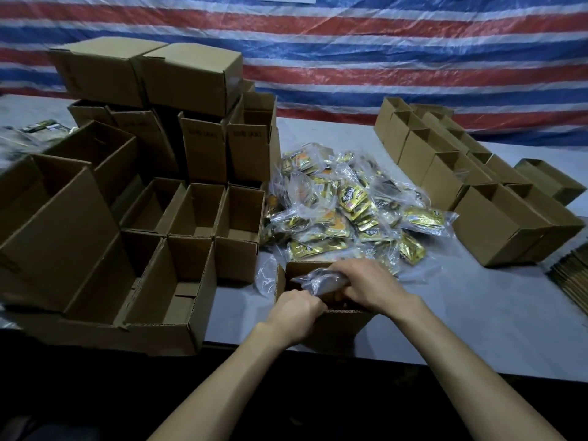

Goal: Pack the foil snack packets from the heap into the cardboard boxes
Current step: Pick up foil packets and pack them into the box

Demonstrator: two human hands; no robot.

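Fingers (341, 272) round bag (313, 281) in box (281, 283)

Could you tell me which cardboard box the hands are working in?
The lone box in front of the heap; left hand and right hand hold a clear bag there.

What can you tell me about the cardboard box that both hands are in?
The box is plain brown corrugated cardboard, open at the top, standing upright on the grey table near its front edge, just before the heap of packets. The left hand and right hand reach into it, holding a clear bag that sticks above its rim. Its inside is mostly hidden.
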